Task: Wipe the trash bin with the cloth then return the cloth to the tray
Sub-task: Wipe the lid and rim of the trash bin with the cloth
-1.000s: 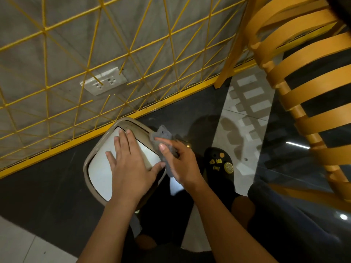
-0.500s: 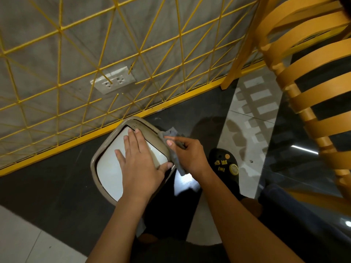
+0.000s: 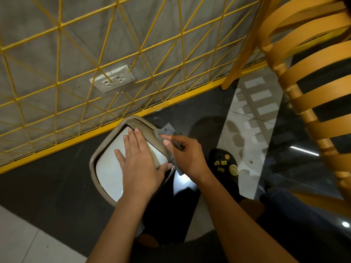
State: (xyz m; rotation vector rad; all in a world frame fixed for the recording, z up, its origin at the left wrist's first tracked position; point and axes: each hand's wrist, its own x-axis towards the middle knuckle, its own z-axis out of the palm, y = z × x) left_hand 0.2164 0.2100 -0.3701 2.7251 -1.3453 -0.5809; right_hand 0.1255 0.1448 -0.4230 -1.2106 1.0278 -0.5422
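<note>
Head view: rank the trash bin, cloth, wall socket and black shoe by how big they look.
1. trash bin, clearly largest.
2. wall socket and black shoe look about alike; I won't rank them.
3. cloth, smallest showing, though the right hand covers much of it.

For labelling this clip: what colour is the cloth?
Grey. The cloth shows best in the head view, the only one.

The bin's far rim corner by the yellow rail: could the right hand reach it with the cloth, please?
Probably yes. The right hand holds the cloth against the right rim of the bin, and the left hand lies on the lid, short of that corner.
</note>
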